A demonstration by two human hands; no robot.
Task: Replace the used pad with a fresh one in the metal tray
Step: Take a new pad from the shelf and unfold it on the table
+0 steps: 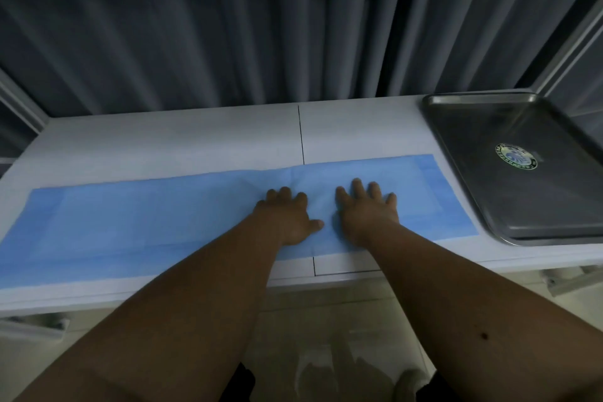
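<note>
A long light-blue pad lies spread flat across the white table, reaching from the left edge nearly to the tray. My left hand and my right hand rest side by side on the pad's middle, palms down with fingers straight. The metal tray sits at the table's right end, bare inside except for a round green-and-white sticker. No pad lies in the tray.
The white table has a dark seam running front to back near its middle. A dark pleated curtain hangs right behind it. Something white and crumpled lies on the floor below the table's front edge.
</note>
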